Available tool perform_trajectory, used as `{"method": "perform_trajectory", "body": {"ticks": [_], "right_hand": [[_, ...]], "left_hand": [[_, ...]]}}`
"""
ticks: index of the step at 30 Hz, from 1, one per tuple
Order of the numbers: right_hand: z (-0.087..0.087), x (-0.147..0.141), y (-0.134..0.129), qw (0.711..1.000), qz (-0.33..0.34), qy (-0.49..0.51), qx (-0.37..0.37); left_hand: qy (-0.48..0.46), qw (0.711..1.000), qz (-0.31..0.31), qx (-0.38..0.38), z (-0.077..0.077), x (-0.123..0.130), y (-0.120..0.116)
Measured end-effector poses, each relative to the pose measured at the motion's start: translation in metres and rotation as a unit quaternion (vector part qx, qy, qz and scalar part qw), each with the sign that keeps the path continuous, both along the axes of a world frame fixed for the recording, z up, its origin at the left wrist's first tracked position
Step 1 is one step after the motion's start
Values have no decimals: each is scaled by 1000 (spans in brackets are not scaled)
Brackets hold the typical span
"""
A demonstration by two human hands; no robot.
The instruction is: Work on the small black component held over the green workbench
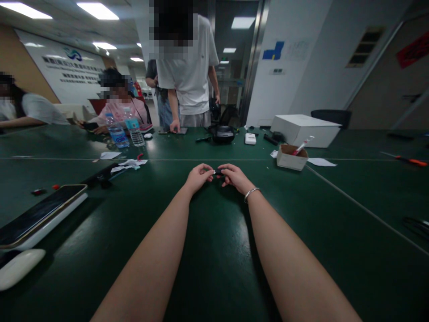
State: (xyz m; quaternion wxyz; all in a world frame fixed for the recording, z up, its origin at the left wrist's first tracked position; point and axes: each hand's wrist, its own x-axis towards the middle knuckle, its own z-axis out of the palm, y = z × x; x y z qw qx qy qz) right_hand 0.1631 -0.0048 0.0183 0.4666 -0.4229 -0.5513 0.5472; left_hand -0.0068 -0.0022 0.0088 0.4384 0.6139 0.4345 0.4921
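A small dark object with a silvery end is held between my two hands, over the middle of the green table. My left hand pinches its silvery end with thumb and fingertips. From the other side, my right hand, with a silver bracelet on the wrist, grips the dark part. The object is too small to identify.
A phone and a white mouse lie at the left. Two bottles, a black case, a small open box and a white box stand farther back. A person leans over the far edge.
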Motion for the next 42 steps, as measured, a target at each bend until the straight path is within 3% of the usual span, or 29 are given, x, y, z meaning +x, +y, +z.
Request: {"method": "perform_trajectory", "body": {"ticks": [14, 18, 23, 31, 42], "right_hand": [[0, 1, -2, 999, 27, 24, 14], [-2, 3, -2, 998, 31, 52, 31], [-2, 4, -2, 997, -10, 76, 26], [-4, 2, 0, 998, 24, 55, 21], [-7, 5, 4, 996, 49, 69, 21]], "left_hand": [[137, 988, 69, 10, -3, -3, 4], [120, 987, 102, -14, -3, -4, 8], [76, 989, 128, -25, -3, -7, 11], [134, 987, 89, -2, -4, -3, 7], [151, 985, 89, -5, -3, -2, 5]]}}
